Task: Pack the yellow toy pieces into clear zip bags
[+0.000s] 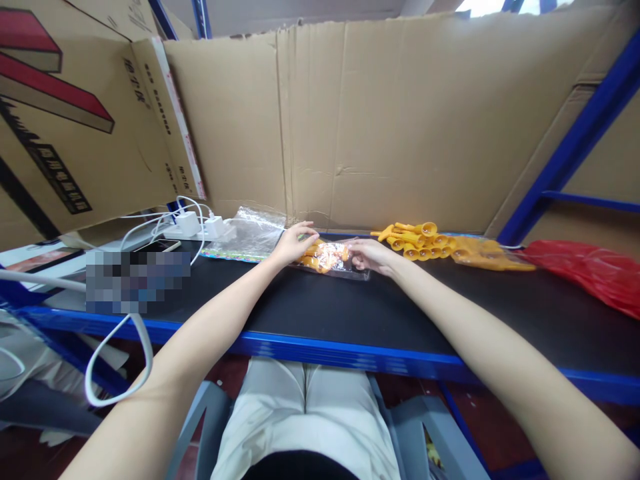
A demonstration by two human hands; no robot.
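While pressing it flat against the black matt bench top (350,307), held a small clear plastic bag of orange plastic pieces (327,257) at both ends, just above the middle of the frame. Closed the left hand (295,243) over the bag's left end, fingers curled down onto the film. Pinched the right end with the right hand (373,255), thumb side hidden.

Looked like the bagging step, with the filled bag being settled or closed. Would call next for an even pinch along the slippery film, so that nothing slid out.

Just right of the right hand, showed a loose heap of orange funnel-ended plastic pieces (417,241), then a longer clear bag of orange pieces (487,255), then a crumpled red plastic bag (590,273) at the right edge. Left of the left hand, showed a stack of empty clear plastic bags (250,233) and a white power strip with chargers (200,227). Behind everything, showed a brown corrugated cardboard wall (390,120).
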